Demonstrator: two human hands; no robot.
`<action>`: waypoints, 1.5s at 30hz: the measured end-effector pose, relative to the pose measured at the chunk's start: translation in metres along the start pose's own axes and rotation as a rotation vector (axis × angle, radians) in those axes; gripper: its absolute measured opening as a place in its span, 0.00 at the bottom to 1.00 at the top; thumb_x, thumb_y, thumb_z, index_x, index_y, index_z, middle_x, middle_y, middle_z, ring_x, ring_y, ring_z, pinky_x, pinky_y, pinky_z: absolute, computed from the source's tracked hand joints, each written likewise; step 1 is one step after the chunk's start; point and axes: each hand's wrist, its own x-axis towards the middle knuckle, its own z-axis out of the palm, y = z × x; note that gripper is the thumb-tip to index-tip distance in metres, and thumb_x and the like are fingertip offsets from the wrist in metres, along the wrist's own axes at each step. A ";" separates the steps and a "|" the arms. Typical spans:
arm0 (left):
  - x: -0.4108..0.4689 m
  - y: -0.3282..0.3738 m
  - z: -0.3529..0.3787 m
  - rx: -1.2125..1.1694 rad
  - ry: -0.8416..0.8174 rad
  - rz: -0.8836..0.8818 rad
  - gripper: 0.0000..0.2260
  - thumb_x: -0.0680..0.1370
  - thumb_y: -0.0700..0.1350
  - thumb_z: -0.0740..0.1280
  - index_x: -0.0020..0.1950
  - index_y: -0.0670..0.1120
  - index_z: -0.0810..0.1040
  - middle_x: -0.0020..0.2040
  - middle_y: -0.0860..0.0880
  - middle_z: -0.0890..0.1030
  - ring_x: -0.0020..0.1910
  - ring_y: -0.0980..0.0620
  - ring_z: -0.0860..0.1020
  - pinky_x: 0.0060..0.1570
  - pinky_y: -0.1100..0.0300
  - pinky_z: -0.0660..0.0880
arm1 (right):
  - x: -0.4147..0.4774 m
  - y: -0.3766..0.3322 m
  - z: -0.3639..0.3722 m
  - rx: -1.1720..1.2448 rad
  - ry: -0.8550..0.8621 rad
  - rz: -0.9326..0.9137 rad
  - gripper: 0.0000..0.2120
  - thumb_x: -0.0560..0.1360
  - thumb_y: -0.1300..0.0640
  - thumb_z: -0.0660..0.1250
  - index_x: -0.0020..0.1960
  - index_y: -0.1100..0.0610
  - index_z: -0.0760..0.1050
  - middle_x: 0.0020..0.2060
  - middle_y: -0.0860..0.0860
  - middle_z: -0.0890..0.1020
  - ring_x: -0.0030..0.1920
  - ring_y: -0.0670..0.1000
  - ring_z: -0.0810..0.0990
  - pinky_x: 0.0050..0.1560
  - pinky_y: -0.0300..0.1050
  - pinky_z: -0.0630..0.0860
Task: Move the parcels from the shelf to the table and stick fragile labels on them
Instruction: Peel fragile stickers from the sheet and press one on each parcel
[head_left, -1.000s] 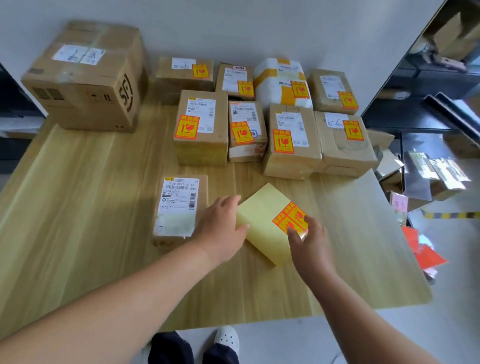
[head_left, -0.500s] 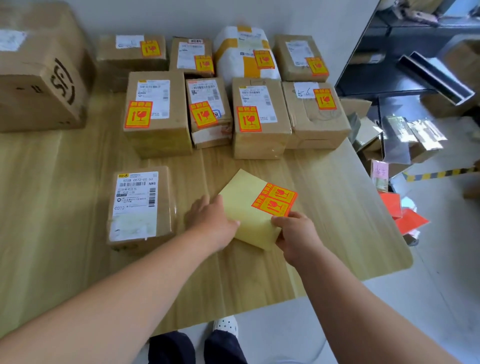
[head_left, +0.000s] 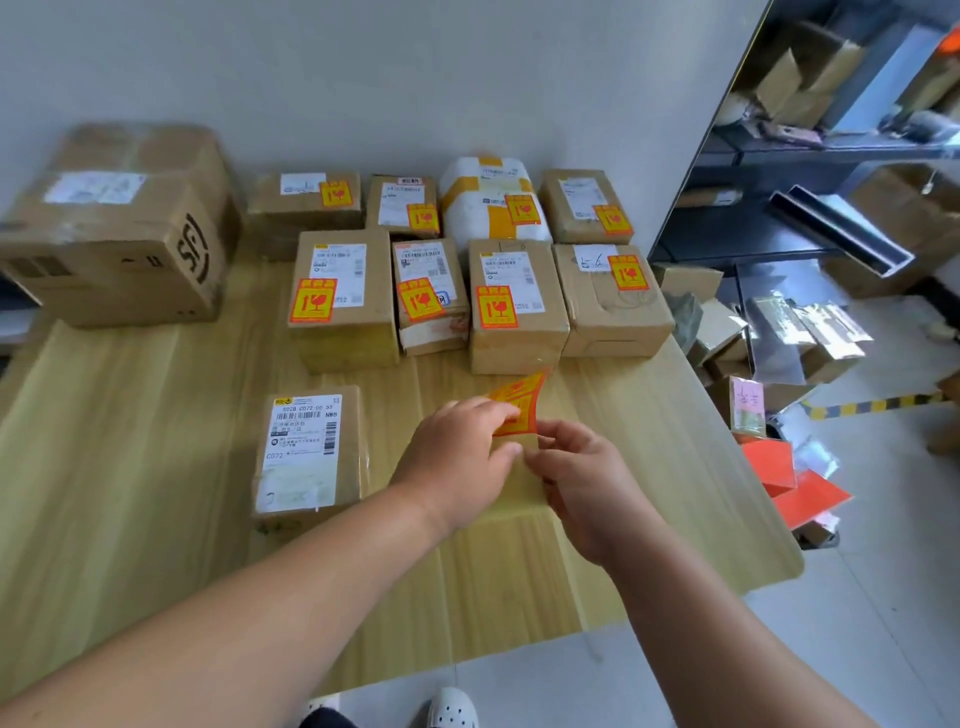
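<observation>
Orange label (head_left: 521, 400) pinched by left hand (head_left: 457, 460), right hand (head_left: 584, 486).

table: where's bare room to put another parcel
Widest bare patch: left side of the table, bordered by the large SF box, the unlabelled parcel and the near edge. Smaller: the near right corner. Crowded: the labelled parcels at the back, and the middle, where the left hand and right hand pinch the fragile label sheet.
</observation>
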 end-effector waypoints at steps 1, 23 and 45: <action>-0.002 0.001 -0.003 -0.015 0.008 -0.018 0.16 0.77 0.48 0.66 0.65 0.49 0.76 0.60 0.51 0.78 0.59 0.50 0.73 0.60 0.59 0.69 | -0.001 -0.002 0.001 -0.023 0.004 -0.023 0.15 0.75 0.72 0.62 0.43 0.55 0.81 0.38 0.55 0.84 0.36 0.53 0.80 0.40 0.48 0.76; -0.018 0.021 -0.034 -0.193 0.008 -0.120 0.07 0.79 0.48 0.64 0.47 0.50 0.81 0.28 0.57 0.72 0.28 0.60 0.69 0.30 0.65 0.63 | -0.015 -0.024 0.016 -0.361 0.141 -0.288 0.09 0.71 0.61 0.74 0.36 0.53 0.75 0.29 0.48 0.78 0.33 0.48 0.74 0.36 0.47 0.70; -0.021 -0.002 -0.050 -0.233 0.276 -0.137 0.05 0.76 0.43 0.67 0.40 0.48 0.78 0.39 0.55 0.74 0.40 0.52 0.73 0.43 0.57 0.72 | -0.016 -0.015 0.026 -0.363 0.024 -0.042 0.07 0.75 0.65 0.66 0.39 0.57 0.73 0.31 0.50 0.76 0.32 0.49 0.73 0.36 0.42 0.70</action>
